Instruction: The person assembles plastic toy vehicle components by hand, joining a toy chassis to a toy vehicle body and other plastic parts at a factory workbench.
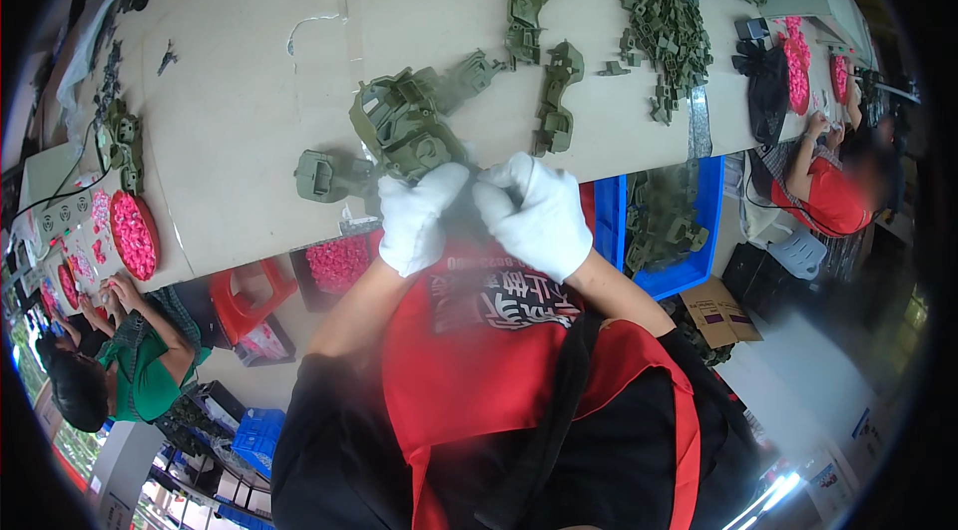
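White gloves cover both hands, held close together at the table's near edge. My left hand (pixel 412 221) has its fingers curled in, just below a large olive-green moulded plastic part (pixel 399 116). My right hand (pixel 536 216) is closed, thumb and fingers pressed together. Whatever lies between the fingertips is hidden and blurred. Left of the large part is a smaller boxy green piece (pixel 321 176); another green piece (pixel 469 76) touches its upper right. Farther right lie two long green plastic parts, one nearer (pixel 559 101) and one farther (pixel 526 11).
A heap of small green parts (pixel 669 21) lies at the right of the table (pixel 239 131). A blue crate (pixel 712 221) with green parts stands below the edge. People work at left (pixel 150 360) and right (pixel 838 191), near trays of pink pieces (pixel 135 236). A red stool (pixel 249 300) stands left.
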Action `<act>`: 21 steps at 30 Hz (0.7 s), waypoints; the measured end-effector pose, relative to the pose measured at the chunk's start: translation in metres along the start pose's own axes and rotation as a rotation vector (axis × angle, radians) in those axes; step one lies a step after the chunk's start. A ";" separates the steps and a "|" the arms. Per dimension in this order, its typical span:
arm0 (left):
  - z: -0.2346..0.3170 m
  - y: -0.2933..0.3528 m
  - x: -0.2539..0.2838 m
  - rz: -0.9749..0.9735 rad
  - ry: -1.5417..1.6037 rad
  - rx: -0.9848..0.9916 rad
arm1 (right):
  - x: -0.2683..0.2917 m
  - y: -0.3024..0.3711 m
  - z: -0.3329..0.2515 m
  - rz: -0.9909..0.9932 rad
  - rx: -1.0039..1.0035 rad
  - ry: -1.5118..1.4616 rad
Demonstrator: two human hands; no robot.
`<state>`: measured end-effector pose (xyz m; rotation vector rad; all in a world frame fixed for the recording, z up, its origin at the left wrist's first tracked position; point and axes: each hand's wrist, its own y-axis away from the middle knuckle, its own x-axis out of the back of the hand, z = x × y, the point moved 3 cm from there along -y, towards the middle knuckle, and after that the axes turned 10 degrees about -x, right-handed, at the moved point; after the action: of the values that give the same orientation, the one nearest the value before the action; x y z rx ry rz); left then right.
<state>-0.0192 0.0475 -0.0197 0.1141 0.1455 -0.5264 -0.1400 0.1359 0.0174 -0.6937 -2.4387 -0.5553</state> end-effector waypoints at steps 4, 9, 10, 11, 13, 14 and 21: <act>0.000 0.000 0.002 0.069 0.279 0.095 | -0.002 0.003 0.006 -0.039 -0.048 -0.154; 0.004 0.002 -0.002 0.114 0.106 0.117 | 0.001 -0.001 -0.005 0.038 0.117 0.100; 0.005 0.002 -0.003 0.119 0.056 0.068 | 0.001 -0.005 0.000 -0.042 -0.033 -0.051; 0.008 -0.002 -0.002 0.095 0.050 0.049 | 0.001 -0.005 0.002 -0.047 -0.103 -0.092; -0.011 -0.006 0.005 0.002 -0.073 0.015 | -0.007 -0.004 0.017 0.008 -0.064 -0.106; -0.019 -0.008 0.006 -0.078 -0.198 -0.023 | -0.007 -0.006 0.021 0.052 -0.018 -0.118; -0.025 -0.029 -0.001 0.061 0.395 0.298 | 0.023 -0.093 0.165 0.341 -0.518 -0.433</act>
<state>-0.0375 0.0272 -0.0462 0.5128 0.4469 -0.4570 -0.2730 0.1555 -0.1179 -1.5481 -2.4770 -0.9908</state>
